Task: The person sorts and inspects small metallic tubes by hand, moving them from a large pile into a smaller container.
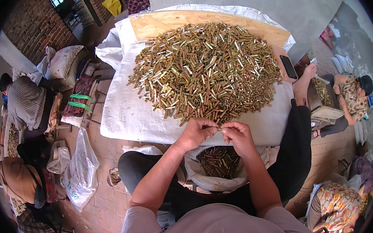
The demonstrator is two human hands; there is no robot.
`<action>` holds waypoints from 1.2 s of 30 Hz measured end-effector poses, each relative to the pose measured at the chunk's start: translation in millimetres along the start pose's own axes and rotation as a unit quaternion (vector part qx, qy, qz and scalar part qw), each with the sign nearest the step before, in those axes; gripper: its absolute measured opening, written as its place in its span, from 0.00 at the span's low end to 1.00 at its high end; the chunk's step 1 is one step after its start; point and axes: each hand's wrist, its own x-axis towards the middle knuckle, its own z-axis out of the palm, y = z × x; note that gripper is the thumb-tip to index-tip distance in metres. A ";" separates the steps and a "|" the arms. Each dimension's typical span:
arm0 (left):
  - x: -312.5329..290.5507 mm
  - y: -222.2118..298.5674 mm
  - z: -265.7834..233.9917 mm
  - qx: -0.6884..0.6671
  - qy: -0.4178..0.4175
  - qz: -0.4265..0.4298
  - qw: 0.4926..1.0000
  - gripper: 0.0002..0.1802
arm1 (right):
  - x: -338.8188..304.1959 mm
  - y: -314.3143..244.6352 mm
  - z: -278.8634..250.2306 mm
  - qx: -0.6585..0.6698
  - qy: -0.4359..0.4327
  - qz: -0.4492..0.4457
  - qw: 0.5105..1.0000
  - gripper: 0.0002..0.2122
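In front of me, a large heap of small brass-coloured metal pieces [205, 71], short and rod-like, lies on a white cloth [123, 117]. At the heap's near edge my left hand [198, 132] and my right hand [239, 135] meet fingertip to fingertip. Both are closed in a pinch on a small brass-coloured piece [219, 129], mostly covered by the fingers, so its exact kind cannot be made out. Just below the hands, between my legs, stands a white sack [216, 184] with its mouth spread. Darker, longer rod-like pieces [219, 160] fill it.
A wooden board [157, 22] edges the heap's far side. A dark phone [287, 67] leans at the right beside a bare foot [307, 78]. Seated people work on both sides. Full sacks [64, 62] and a clear plastic bag [81, 168] stand at left on brick floor.
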 end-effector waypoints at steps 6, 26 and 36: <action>1.5 -4.9 -2.3 -0.029 -0.010 -0.046 0.998 0.07 | -0.5 1.2 -0.3 0.072 -0.004 0.031 0.997 0.04; 4.7 -29.9 15.2 -0.169 -0.038 -0.039 0.984 0.07 | 1.5 23.3 -24.0 0.231 -0.076 0.086 0.966 0.07; 4.5 -30.8 25.5 -0.220 -0.029 -0.046 0.974 0.07 | 0.6 27.3 -27.7 0.268 -0.088 0.082 0.956 0.08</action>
